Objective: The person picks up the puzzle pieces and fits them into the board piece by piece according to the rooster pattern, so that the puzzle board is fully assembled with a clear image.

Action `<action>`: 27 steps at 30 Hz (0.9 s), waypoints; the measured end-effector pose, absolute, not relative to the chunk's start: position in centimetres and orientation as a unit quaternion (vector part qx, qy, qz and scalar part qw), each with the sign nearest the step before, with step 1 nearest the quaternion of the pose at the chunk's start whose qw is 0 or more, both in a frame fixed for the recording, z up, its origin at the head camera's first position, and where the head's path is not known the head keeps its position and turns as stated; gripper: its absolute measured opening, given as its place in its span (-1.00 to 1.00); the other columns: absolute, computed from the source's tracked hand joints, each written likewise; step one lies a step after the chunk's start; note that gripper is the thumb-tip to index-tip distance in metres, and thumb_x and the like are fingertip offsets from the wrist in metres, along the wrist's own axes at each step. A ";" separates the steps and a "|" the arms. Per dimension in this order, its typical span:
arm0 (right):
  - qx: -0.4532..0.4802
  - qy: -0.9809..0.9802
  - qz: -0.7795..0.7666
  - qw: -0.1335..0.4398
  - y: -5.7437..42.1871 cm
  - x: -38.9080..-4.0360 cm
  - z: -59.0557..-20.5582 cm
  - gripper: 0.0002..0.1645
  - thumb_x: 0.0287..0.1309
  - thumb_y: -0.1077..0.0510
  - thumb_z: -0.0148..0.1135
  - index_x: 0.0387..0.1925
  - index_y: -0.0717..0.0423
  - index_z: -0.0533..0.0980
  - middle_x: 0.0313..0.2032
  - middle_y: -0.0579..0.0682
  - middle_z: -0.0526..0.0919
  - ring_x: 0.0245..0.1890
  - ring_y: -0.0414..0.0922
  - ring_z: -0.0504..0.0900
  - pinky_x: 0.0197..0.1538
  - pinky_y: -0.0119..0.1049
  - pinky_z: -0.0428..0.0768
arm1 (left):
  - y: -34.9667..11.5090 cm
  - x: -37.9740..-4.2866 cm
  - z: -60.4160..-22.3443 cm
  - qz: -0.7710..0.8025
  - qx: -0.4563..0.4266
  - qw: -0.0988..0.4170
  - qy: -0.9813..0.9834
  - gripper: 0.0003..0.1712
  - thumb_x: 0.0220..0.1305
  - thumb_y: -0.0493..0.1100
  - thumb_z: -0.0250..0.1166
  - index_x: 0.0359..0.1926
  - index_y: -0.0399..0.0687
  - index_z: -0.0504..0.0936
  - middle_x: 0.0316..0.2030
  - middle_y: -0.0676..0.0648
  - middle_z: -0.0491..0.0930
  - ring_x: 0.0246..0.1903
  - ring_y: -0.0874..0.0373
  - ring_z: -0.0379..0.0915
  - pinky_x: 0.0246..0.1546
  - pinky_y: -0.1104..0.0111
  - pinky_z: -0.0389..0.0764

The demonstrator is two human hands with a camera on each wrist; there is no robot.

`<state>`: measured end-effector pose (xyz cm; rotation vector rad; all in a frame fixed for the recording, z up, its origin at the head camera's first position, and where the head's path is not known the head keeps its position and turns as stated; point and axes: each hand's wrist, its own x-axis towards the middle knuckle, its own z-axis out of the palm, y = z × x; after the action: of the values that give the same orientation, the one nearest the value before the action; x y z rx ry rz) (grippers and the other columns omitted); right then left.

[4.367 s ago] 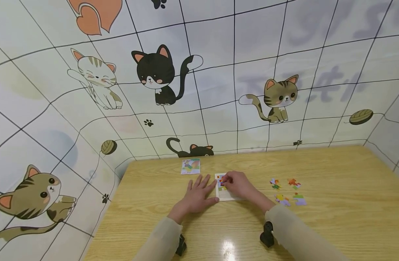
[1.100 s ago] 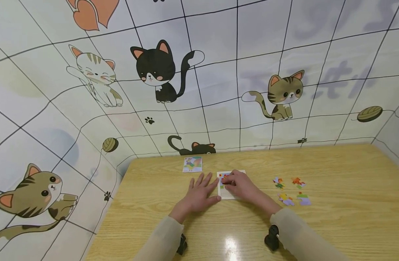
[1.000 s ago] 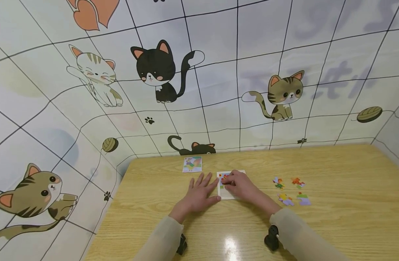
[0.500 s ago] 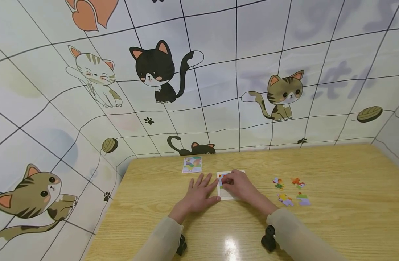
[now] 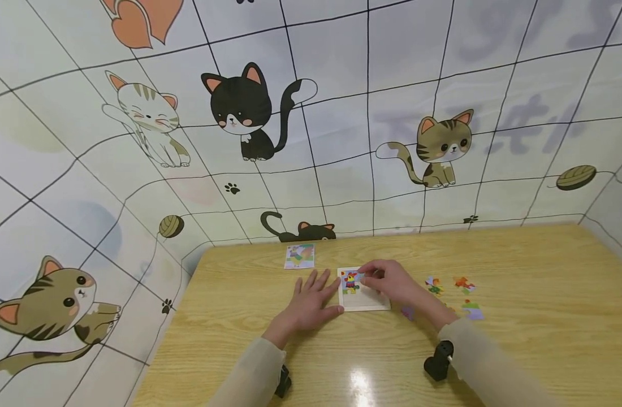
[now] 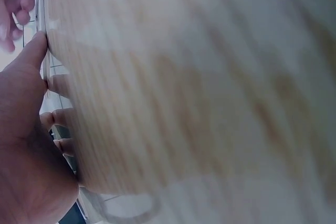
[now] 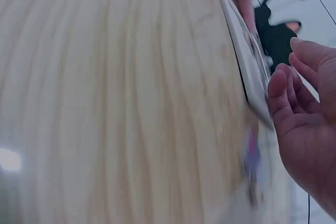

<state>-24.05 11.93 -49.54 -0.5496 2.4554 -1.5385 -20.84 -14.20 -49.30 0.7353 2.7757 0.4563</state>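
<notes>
A white-framed puzzle tray (image 5: 374, 302) lies on the table, with joined jigsaw pieces (image 5: 350, 281) making part of a bright bird picture on its left side. My left hand (image 5: 310, 305) rests spread on the table, index finger and thumb at the tray's left edge. Over the tray's upper right hangs my right hand (image 5: 387, 280), its fingers loosely bent above the joined pieces. In the right wrist view the right hand (image 7: 310, 93) shows a gap between thumb and fingers with nothing held. The tray (image 7: 244, 59) appears edge-on there.
Loose jigsaw pieces lie right of the tray: a green one (image 5: 433, 285), an orange one (image 5: 462, 282), a lavender-green one (image 5: 473, 310), and a purple one (image 5: 407, 312) by the right forearm. A picture card (image 5: 299, 256) lies at the back left, near the patterned wall (image 5: 341, 192).
My right hand has lifted and shifted right, uncovering the joined pieces it was pressing. A purple piece now shows by the right forearm. The left hand stays in place.
</notes>
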 end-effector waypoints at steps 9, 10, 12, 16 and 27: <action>-0.173 0.853 -0.488 0.059 19.6 -24.4 -48.0 -0.61 0.39 0.20 0.30 0.13 0.37 0.57 -0.21 0.07 0.63 -0.39 -0.01 0.61 -0.40 -0.23 0.62 | -14.2 -21.0 -49.6 0.160 0.251 0.117 0.947 -0.18 0.51 0.28 0.08 0.61 0.08 0.17 0.62 -0.13 -0.08 0.58 -0.24 -0.34 0.45 -0.27 -0.26; -0.171 0.858 -0.481 0.054 20.3 -24.3 -47.9 -0.61 0.38 0.20 0.31 0.12 0.37 0.57 -0.21 0.07 0.63 -0.38 -0.02 0.62 -0.40 -0.24 0.61 | -14.2 -20.9 -49.6 0.161 0.251 0.117 0.947 -0.18 0.51 0.28 0.08 0.61 0.08 0.17 0.62 -0.13 -0.08 0.58 -0.24 -0.34 0.45 -0.27 -0.26; -0.168 0.866 -0.468 0.047 21.6 -24.2 -47.8 -0.61 0.37 0.20 0.32 0.12 0.37 0.58 -0.20 0.07 0.64 -0.37 -0.05 0.62 -0.42 -0.25 0.60 | -14.2 -20.9 -49.6 0.160 0.251 0.119 0.947 -0.19 0.51 0.28 0.08 0.61 0.08 0.16 0.62 -0.14 -0.08 0.58 -0.24 -0.34 0.45 -0.28 -0.27; -0.159 0.877 -0.451 0.048 23.6 -23.9 -47.8 -0.58 0.36 0.17 0.34 0.13 0.35 0.58 -0.16 0.07 0.64 -0.27 -0.08 0.63 -0.34 -0.27 0.63 | -14.1 -20.9 -49.4 0.164 0.253 0.118 0.946 -0.18 0.51 0.28 0.08 0.61 0.07 0.17 0.62 -0.15 -0.08 0.58 -0.26 -0.33 0.44 -0.29 -0.26; -0.165 0.886 -0.429 0.063 26.0 -23.6 -47.5 -0.58 0.30 0.23 0.37 0.10 0.41 0.57 -0.18 0.08 0.65 -0.27 -0.09 0.60 -0.38 -0.27 0.60 | -14.2 -20.9 -49.6 0.168 0.249 0.119 0.946 -0.19 0.50 0.28 0.09 0.61 0.09 0.18 0.62 -0.14 -0.08 0.58 -0.24 -0.34 0.45 -0.27 -0.27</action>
<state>-23.57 26.04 -47.49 -0.4987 2.6763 -1.2978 -20.90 -14.21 -49.58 0.7271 2.7673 0.4915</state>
